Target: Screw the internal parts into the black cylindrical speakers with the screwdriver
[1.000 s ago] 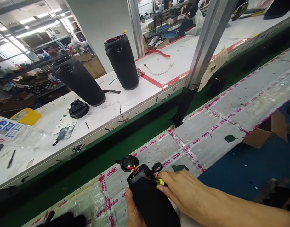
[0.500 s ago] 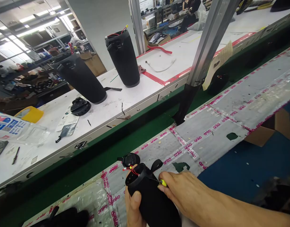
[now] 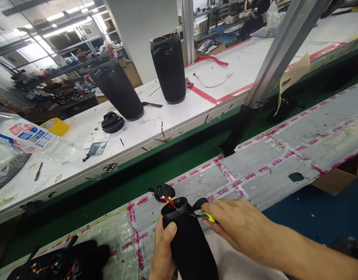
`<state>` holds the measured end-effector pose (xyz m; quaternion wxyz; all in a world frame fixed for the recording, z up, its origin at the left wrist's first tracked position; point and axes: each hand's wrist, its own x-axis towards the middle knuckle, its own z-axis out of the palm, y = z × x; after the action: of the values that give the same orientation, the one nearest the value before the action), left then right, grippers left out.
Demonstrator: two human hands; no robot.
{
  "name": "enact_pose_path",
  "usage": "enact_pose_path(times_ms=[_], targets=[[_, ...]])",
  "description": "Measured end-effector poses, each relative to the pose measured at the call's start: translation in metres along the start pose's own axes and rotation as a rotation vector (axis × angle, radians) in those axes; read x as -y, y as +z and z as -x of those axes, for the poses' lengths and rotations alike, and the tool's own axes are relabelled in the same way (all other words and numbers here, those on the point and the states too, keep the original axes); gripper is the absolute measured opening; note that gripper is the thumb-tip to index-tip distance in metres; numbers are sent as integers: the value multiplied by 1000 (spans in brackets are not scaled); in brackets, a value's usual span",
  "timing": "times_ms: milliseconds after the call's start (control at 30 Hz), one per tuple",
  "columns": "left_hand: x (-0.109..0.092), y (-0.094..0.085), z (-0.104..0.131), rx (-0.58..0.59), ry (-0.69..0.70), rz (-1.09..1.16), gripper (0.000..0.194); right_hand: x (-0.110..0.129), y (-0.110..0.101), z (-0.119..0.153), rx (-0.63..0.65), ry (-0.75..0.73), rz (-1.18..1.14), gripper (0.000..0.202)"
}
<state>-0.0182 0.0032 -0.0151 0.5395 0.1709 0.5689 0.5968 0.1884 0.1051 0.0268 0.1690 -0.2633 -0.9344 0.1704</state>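
My left hand (image 3: 164,247) is wrapped round a black fabric-covered cylinder (image 3: 192,249), its thumb on the near side below the open top. Red wires with small connectors (image 3: 172,202) stick out of that opening. My right hand (image 3: 229,217) grips a small tool with a yellow handle (image 3: 208,217); its thin dark tip reaches the cylinder's upper rim on the right. A black strap loop (image 3: 200,203) stands out from the rim beside my right fingers. Just beyond the opening lies a round black cap (image 3: 164,192).
More black cylinders (image 3: 169,70) stand on the white bench (image 3: 146,128) across a green gap, near a black round part (image 3: 112,122) and plastic bags (image 3: 30,136). A metal post (image 3: 276,62) rises at right. Dark parts with wires (image 3: 62,260) lie lower left.
The view has shifted, moving the bench items rightward. The cylinder stands more upright, and my right hand with the yellow tool is slightly higher, at the rim near the strap.
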Motion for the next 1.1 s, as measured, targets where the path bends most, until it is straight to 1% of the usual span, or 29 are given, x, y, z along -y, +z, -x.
enact_pose_path(times_ms=[67,133,233,300,400,500,667,833,967,1100], targets=[[-7,2,-2,40,5,-8,78,-9,-2,-7,51,-87,126,5],[-11,4,-2,63,9,-23,79,-15,-4,-12,71,-158,222,5],[-13,5,-2,95,40,-84,77,-18,-7,-16,64,-236,316,11],[-14,4,-2,133,77,-115,72,-18,-8,-17,60,-268,339,16],[-15,3,-3,190,111,-143,65,-18,-9,-17,50,-280,343,19],[-16,5,-4,211,120,-169,63,-21,-10,-17,59,-283,363,26],[-15,6,-4,194,74,-144,71,-26,-16,-21,101,-349,396,31],[-11,2,-8,206,54,-163,83,-29,-18,-25,110,-362,416,33],[-12,3,-9,211,59,-179,80,-30,-18,-27,136,-365,412,30],[-13,2,-8,194,73,-230,81,-26,-24,-29,217,-354,420,33]])
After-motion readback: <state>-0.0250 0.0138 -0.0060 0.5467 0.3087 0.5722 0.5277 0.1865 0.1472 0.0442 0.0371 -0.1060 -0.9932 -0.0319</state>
